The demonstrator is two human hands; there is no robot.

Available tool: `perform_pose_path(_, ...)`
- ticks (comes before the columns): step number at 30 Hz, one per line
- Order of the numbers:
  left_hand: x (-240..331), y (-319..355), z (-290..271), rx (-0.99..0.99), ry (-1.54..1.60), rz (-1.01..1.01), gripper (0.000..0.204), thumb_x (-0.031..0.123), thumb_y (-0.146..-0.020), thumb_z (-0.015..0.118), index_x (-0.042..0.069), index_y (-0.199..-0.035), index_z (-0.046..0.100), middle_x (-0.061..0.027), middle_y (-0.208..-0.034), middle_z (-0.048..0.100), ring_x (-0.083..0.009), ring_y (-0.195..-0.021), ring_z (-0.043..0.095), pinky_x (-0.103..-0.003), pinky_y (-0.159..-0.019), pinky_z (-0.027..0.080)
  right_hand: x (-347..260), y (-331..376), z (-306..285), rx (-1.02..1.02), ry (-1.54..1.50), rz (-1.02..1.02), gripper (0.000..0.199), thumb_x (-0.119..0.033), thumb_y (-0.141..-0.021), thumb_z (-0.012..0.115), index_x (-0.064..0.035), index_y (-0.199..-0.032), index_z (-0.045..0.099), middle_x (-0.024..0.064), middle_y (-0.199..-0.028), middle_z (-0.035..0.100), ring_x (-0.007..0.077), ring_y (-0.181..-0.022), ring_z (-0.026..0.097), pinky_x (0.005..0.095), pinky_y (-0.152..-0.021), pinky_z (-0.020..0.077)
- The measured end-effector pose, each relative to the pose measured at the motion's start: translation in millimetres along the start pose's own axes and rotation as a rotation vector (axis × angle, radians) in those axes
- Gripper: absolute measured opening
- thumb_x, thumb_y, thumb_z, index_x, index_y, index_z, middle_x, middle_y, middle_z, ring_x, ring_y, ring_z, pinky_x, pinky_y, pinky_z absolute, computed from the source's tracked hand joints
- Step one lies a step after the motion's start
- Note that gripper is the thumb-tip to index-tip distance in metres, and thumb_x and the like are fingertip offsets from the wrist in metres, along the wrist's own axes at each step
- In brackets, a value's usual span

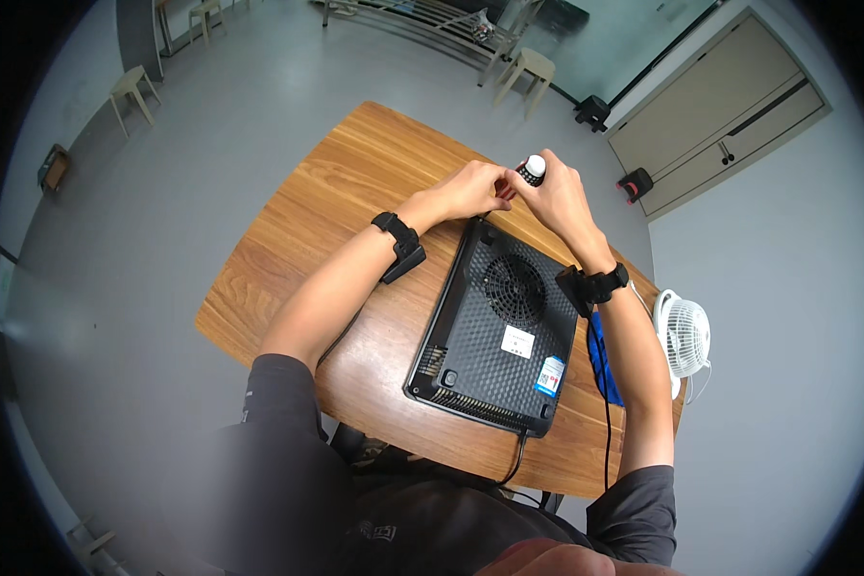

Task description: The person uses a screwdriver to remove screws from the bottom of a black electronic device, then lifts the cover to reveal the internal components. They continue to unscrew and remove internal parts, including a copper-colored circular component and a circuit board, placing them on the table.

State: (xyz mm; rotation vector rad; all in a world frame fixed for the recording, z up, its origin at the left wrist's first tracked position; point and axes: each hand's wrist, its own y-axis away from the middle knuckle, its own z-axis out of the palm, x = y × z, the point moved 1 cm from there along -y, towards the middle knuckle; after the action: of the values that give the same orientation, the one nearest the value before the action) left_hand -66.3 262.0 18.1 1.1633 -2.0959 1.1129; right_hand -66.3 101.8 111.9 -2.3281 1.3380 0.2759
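Observation:
Above the far edge of the wooden table (298,211), both my hands meet at a small dark-and-red bottle (527,177) with a white cap. My right hand (559,200) is wrapped round it, the cap standing out between thumb and fingers. My left hand (468,189) is closed, its fingertips pinched at the bottle's lower side; the fingers partly hide that end. Just below my hands, an induction cooker (470,355) lies upside down, showing its black textured underside, round fan grille, feet and two labels. A black cord leaves its near edge.
On the table's right edge stands a white fan (684,336), beside a blue item (601,360) partly under my right forearm. Black straps with boxes sit on both wrists. Beyond are stools (528,72), a metal rack (422,29) and a door (720,110).

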Motion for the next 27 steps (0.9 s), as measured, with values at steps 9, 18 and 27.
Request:
perform_pose_path(9, 5.4, 1.9, -1.8, -0.040, -0.048, -0.040, 0.021, 0.018, -0.083, 0.077, 0.002, -0.088, 0.063, -0.0112, -0.082, 0.069, -0.0284, -0.075, 0.065, -0.039, -0.071, 0.050, 3.2, 1.5, 4.1, 0.010, 0.019, -0.027, 0.045, -0.039, -0.084, 0.074, 0.0040, -0.088, 0.059, 0.0254, -0.079, 0.069, 0.0427, -0.078, 0.069, 0.0480, -0.069, 0.0543)
perform_pose_path(18, 5.2, 2.6, -1.1, -0.028, -0.024, -0.012, 0.021, 0.017, -0.083, 0.077, 0.002, -0.087, 0.063, -0.0110, -0.081, 0.069, -0.0280, -0.075, 0.065, -0.039, -0.072, 0.050, 2.3, 2.0, 3.6, -0.001, 0.021, -0.021, 0.046, -0.039, -0.085, 0.074, 0.0039, -0.089, 0.058, 0.0250, -0.079, 0.069, 0.0422, -0.078, 0.070, 0.0478, -0.070, 0.0551)
perform_pose_path(27, -0.3, 2.3, -1.3, -0.005, -0.084, -0.030, 0.028, 0.017, -0.079, 0.080, -0.001, -0.093, 0.063, -0.0158, -0.088, 0.070, -0.0346, -0.085, 0.067, -0.043, -0.077, 0.052, -3.7, 1.6, 3.7, -0.038, -0.033, -0.042, 0.042, -0.036, -0.084, 0.073, 0.0031, -0.090, 0.058, 0.0241, -0.086, 0.068, 0.0407, -0.083, 0.068, 0.0469, -0.073, 0.0536)
